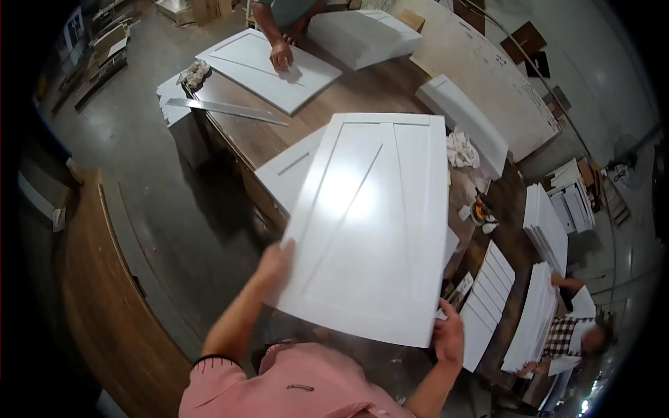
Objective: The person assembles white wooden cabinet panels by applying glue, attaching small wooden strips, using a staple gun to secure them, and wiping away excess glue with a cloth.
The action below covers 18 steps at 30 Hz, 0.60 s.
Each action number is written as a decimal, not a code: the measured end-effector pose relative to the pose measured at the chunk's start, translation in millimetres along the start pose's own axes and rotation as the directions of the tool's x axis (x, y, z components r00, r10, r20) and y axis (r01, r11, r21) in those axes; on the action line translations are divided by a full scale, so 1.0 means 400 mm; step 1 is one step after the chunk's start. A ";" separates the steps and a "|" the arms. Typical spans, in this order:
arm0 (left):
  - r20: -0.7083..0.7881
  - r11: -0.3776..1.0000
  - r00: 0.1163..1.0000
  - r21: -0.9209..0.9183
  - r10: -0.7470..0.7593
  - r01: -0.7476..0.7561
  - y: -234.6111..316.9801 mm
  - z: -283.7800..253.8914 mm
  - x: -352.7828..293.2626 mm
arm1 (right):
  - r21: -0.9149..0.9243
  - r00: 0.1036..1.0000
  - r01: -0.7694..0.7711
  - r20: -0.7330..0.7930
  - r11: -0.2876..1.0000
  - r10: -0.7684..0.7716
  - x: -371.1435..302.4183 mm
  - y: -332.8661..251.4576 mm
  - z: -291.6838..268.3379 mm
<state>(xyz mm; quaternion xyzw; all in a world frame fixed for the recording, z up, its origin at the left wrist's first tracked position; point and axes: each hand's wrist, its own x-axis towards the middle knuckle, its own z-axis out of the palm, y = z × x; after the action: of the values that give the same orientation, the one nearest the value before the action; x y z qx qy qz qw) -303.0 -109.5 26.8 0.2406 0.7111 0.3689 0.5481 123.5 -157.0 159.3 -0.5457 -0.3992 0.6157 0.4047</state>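
A large white cabinet door (369, 230) with a raised frame and slanting strips is held up in front of me, glare shining on its face. My left hand (277, 268) grips its left edge near the lower corner, slightly blurred. At the lower right edge, my right hand (448, 333) is closed round the side, fingers partly behind it. Beneath and beyond it, another white panel (296, 167) lies on the brown worktable (237, 136), largely covered by the door.
Across the table a co-worker's hand (281, 56) rests on a white door (237, 59). A metal straightedge (223, 109) overhangs the table's left side. To the right are a rag (461, 150), an orange sander (478, 211) and a grooved panel (489, 303). Another person handles stacked panels (533, 313).
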 end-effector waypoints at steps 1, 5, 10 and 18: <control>-0.008 0.992 1.000 -0.127 -0.008 0.007 -0.012 -0.025 0.007 | -0.081 0.994 -0.111 0.011 0.991 0.112 0.028 0.058 -0.009; -0.054 0.988 0.997 -0.135 0.061 -0.068 -0.125 -0.090 -0.054 | -0.476 0.988 -0.094 -0.152 0.874 0.024 0.078 0.282 0.008; -0.350 0.989 0.932 -0.078 0.092 -0.127 -0.359 -0.099 -0.380 | -0.217 0.999 -0.042 -0.021 0.975 0.038 -0.045 0.415 -0.010; -0.873 0.990 0.488 -0.060 0.009 -0.125 -0.990 -0.031 -0.977 | -0.337 0.917 -0.058 0.354 0.940 0.183 -0.266 0.570 0.104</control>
<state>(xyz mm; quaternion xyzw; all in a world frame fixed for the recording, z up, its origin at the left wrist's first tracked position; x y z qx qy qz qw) -179.4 -646.8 -48.8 0.0170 0.8579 0.5011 0.1124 75.8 -339.0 -12.8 -0.4979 -0.5295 0.6609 0.1867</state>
